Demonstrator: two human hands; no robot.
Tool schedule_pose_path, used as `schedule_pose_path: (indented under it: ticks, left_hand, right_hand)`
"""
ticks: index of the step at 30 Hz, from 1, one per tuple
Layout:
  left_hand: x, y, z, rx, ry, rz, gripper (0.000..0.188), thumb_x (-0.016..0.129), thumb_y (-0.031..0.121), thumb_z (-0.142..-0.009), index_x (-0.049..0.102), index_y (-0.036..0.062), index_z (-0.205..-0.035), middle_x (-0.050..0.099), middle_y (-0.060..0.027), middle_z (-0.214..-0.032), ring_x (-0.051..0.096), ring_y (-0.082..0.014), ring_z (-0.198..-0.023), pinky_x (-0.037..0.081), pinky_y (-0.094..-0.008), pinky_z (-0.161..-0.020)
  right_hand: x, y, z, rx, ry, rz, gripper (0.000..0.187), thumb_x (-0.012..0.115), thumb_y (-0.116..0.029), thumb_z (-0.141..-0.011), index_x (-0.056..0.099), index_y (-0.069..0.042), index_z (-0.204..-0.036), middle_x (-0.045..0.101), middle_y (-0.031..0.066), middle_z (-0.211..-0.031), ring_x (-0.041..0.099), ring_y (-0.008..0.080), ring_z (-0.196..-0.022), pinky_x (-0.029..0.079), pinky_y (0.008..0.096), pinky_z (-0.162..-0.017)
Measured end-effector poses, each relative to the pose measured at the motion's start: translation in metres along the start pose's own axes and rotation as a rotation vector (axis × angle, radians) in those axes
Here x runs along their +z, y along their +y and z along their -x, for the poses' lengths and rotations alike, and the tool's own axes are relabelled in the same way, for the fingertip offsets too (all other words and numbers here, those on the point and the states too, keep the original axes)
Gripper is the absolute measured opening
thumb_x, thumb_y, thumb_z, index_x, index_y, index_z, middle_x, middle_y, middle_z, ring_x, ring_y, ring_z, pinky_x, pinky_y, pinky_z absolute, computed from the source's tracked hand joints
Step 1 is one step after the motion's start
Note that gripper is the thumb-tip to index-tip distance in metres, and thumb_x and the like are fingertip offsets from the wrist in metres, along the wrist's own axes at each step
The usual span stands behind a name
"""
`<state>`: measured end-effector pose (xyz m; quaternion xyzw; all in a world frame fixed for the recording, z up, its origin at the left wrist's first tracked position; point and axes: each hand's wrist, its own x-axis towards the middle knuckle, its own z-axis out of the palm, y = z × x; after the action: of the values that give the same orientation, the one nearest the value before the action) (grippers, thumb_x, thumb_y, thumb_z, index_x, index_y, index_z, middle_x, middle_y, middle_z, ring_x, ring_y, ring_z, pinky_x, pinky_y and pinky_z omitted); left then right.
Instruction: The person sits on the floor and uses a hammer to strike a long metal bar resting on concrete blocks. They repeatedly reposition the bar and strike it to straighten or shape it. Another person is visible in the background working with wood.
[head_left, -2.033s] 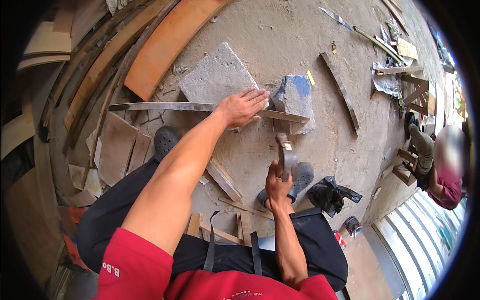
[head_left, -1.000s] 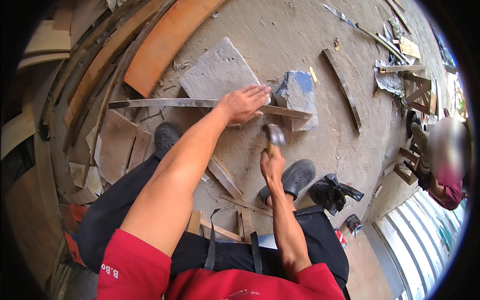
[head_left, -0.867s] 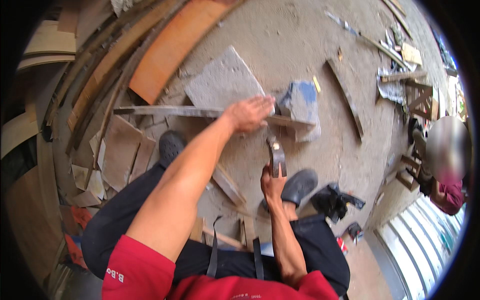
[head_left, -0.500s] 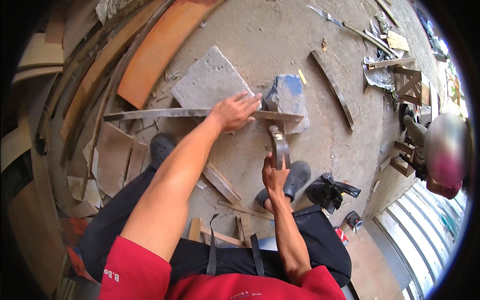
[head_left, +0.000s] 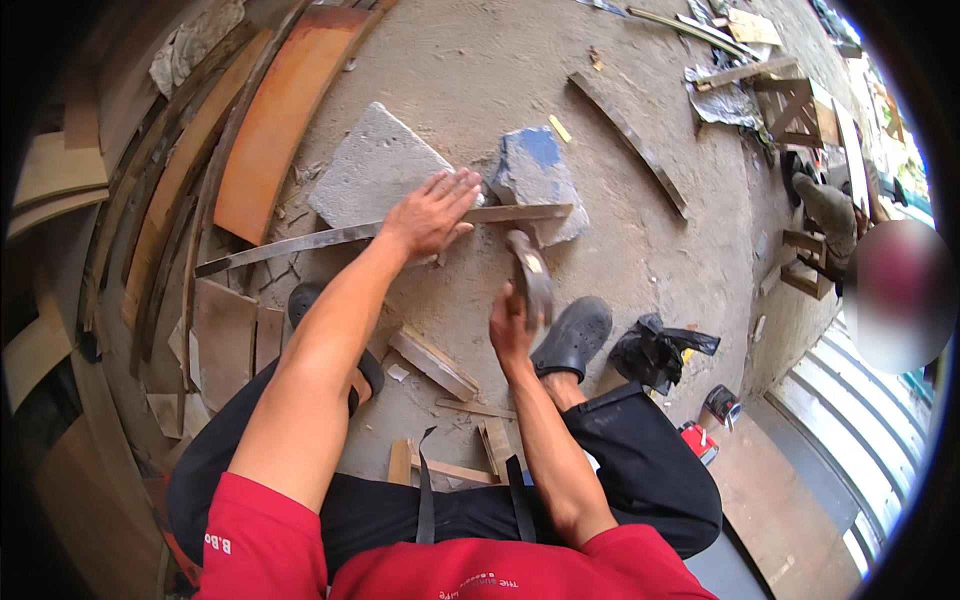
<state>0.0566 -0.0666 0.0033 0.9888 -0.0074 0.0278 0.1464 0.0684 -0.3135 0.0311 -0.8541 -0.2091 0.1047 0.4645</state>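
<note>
On wooden strip [head_left: 320,239] | left hand [head_left: 428,215] laid flat, outstretched | right hand [head_left: 509,320] gripping hammer [head_left: 531,272]

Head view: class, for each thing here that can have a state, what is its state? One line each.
Left hand, open, flat across the wooden strip
Right hand, closed around the hammer
Hammer, held; contact with the strip unclear
Wooden strip, lying across the blue-marked block
Blue-marked block, rough-edged, on the floor
Pale block, partly hidden by the left hand
Black plastic bag, crumpled
Right shoe, worn
</note>
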Motion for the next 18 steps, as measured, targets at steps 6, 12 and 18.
schedule_pose_path:
  ticks: [6,12,18]
  left_hand:
    - [0.005,-0.008,-0.004,-0.023,-0.083,-0.078,0.061,0.042,0.044,-0.101,0.038,0.0058,-0.149,0.031,-0.0091,-0.159,0.023,-0.0293,-0.149,0.016,-0.0443,-0.122]
    - [-0.002,-0.026,-0.017,-0.043,-0.037,-0.166,0.056,0.039,0.046,-0.103,0.041,0.0142,-0.149,0.033,-0.0071,-0.158,0.023,-0.0270,-0.149,0.015,-0.0475,-0.122]
    - [-0.008,-0.026,0.009,-0.153,0.064,-0.096,0.064,0.046,0.055,-0.097,0.042,0.0175,-0.148,0.037,-0.0084,-0.155,0.032,-0.0259,-0.144,0.018,-0.0495,-0.120]
  right_hand:
    - [-0.019,-0.011,-0.004,0.395,-0.108,0.073,0.021,0.061,-0.016,-0.088,0.060,0.005,-0.092,0.061,0.0292,-0.070,0.064,0.0467,-0.066,0.049,0.0484,-0.060]
    - [-0.049,-0.021,0.016,0.650,0.055,0.025,0.033,0.062,-0.028,-0.089,0.063,0.005,-0.094,0.066,0.0273,-0.080,0.068,0.0401,-0.080,0.049,0.0457,-0.070]
    - [-0.071,-0.010,0.004,0.667,0.011,-0.030,0.033,0.062,-0.027,-0.089,0.062,0.003,-0.103,0.067,0.0255,-0.082,0.067,0.0382,-0.078,0.049,0.0451,-0.073]
